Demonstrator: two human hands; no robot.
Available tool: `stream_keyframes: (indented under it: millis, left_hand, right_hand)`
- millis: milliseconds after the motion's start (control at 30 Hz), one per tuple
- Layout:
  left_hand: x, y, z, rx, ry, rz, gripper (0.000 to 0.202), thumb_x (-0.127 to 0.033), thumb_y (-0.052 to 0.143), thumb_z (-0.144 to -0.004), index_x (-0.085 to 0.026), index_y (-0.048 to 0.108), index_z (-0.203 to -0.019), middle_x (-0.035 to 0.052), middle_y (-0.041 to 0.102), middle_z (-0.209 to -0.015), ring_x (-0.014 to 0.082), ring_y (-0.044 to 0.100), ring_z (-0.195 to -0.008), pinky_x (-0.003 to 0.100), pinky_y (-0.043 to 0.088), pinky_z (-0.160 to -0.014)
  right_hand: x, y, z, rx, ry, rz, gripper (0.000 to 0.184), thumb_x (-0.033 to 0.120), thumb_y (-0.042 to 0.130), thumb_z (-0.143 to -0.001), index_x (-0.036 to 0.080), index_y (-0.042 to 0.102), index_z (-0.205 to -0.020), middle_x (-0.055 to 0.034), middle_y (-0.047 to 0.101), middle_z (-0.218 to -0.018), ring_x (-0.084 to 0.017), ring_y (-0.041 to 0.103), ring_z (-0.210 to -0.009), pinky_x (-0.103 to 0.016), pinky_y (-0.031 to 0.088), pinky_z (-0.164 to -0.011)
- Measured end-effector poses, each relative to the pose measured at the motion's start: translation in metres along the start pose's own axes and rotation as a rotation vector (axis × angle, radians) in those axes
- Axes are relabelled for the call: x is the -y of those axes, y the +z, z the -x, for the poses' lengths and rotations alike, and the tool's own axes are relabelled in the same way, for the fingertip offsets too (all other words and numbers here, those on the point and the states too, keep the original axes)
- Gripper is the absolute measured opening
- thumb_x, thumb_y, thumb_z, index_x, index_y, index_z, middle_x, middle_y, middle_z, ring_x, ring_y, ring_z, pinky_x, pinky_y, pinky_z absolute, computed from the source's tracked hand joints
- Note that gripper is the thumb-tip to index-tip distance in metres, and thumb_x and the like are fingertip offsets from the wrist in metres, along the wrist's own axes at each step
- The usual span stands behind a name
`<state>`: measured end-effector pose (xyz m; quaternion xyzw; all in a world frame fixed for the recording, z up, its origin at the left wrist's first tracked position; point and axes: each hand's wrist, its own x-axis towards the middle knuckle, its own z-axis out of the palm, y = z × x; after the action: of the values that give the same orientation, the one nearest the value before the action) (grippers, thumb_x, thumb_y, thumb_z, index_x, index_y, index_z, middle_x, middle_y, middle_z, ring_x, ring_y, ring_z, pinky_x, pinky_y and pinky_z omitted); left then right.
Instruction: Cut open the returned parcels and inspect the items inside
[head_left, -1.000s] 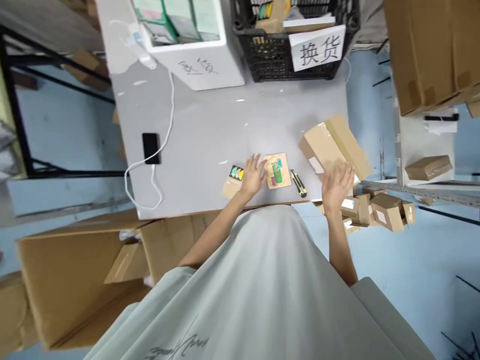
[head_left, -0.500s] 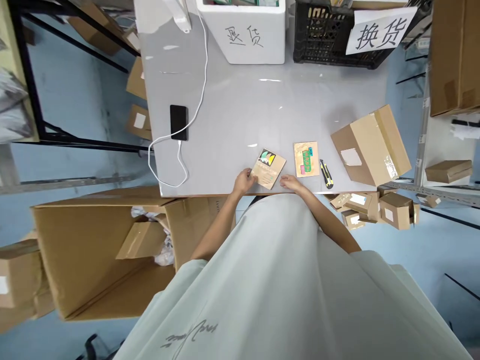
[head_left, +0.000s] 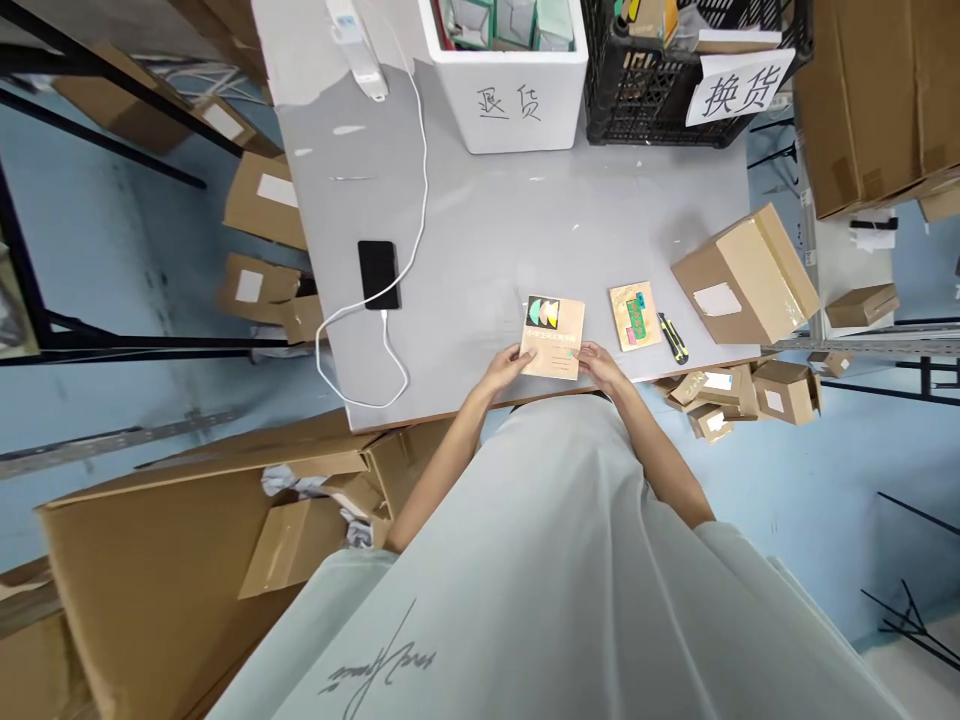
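- Centrally, one thin, square-cornered tan booklet (head_left: pixel 553 342), its cover bearing a black panel with coloured half-rounds; it sits at the near edge of the smooth grey tabletop (head_left: pixel 487 240).
- Left hand (head_left: pixel 507 368): fingers grip the booklet's left edge.
- Right hand (head_left: pixel 600 368): fingers grip its right edge.
- Patterned booklet (head_left: pixel 635 316), squarish, lies flat to the right.
- Utility knife (head_left: pixel 673 338), slim, black-and-yellow, lies just beside it.
- Cardboard carton (head_left: pixel 750 275), boxy, white-labelled, stands farther right.
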<state>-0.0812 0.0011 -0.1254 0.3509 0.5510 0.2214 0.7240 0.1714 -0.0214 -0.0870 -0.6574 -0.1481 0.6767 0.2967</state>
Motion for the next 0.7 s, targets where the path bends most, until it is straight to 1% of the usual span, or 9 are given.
stream_keyframes:
  millis: [33,133,233,333,500,600,700]
  left_hand:
    - [-0.006,-0.004,0.005,0.0,0.031,0.058,0.087,-0.084,0.096,-0.07,-0.017,0.083,-0.124,0.0176,0.086,-0.132,0.0365,0.078,-0.126,0.048,0.062,-0.112]
    - [-0.027,-0.01,0.016,-0.065,0.119,0.173,0.083,-0.082,0.095,-0.075,-0.022,0.082,-0.13,0.0153,0.084,-0.14,0.0347,0.076,-0.133,0.046,0.062,-0.112]
    - [-0.046,-0.008,0.027,-0.092,0.2,0.216,0.078,-0.079,0.096,-0.078,-0.024,0.081,-0.131,0.0137,0.085,-0.138,0.0328,0.077,-0.131,0.046,0.062,-0.11]
    - [-0.062,0.0,0.04,-0.086,0.266,0.233,0.074,-0.077,0.096,-0.081,-0.024,0.081,-0.131,0.0133,0.086,-0.134,0.0319,0.078,-0.127,0.046,0.064,-0.109]
    - [-0.083,0.014,0.063,-0.112,0.324,0.253,0.071,-0.074,0.096,-0.084,-0.024,0.082,-0.132,0.0128,0.086,-0.133,0.0296,0.08,-0.123,0.042,0.065,-0.105]
    - [-0.091,0.024,0.07,-0.132,0.342,0.257,0.071,-0.074,0.096,-0.085,-0.024,0.082,-0.133,0.0126,0.086,-0.135,0.0303,0.079,-0.128,0.042,0.064,-0.109]
    - [-0.098,0.034,0.073,-0.149,0.343,0.244,0.073,-0.075,0.094,-0.087,-0.023,0.082,-0.136,0.0134,0.085,-0.138,0.0339,0.076,-0.136,0.046,0.062,-0.116]
  right_hand:
    - [0.005,0.001,0.009,0.025,-0.069,-0.002,0.041,0.041,0.099,-0.083,0.026,0.066,-0.102,-0.0009,0.084,-0.103,-0.02,0.079,-0.105,-0.035,0.064,-0.104]
    - [0.025,0.001,0.036,0.091,-0.253,0.045,0.055,0.057,0.104,-0.073,0.027,0.069,-0.104,-0.0005,0.082,-0.107,-0.021,0.076,-0.108,-0.034,0.063,-0.1]
    - [0.048,-0.002,0.059,0.124,-0.347,0.085,0.058,0.065,0.102,-0.073,0.029,0.071,-0.107,-0.0013,0.081,-0.113,-0.021,0.075,-0.109,-0.034,0.063,-0.099]
    - [0.07,-0.007,0.076,0.142,-0.361,0.085,0.058,0.073,0.097,-0.078,0.03,0.073,-0.11,-0.0015,0.082,-0.112,-0.022,0.076,-0.11,-0.034,0.063,-0.099]
    - [0.097,-0.019,0.094,0.18,-0.374,0.077,0.062,0.078,0.098,-0.076,0.03,0.076,-0.108,-0.0011,0.082,-0.105,-0.021,0.077,-0.103,-0.034,0.065,-0.095]
    - [0.107,-0.028,0.102,0.206,-0.376,0.108,0.063,0.08,0.098,-0.076,0.03,0.075,-0.106,-0.001,0.082,-0.102,-0.022,0.077,-0.102,-0.035,0.066,-0.096]
    - [0.115,-0.038,0.109,0.215,-0.399,0.161,0.062,0.08,0.096,-0.079,0.029,0.074,-0.105,-0.0022,0.083,-0.108,-0.023,0.078,-0.106,-0.039,0.067,-0.1]
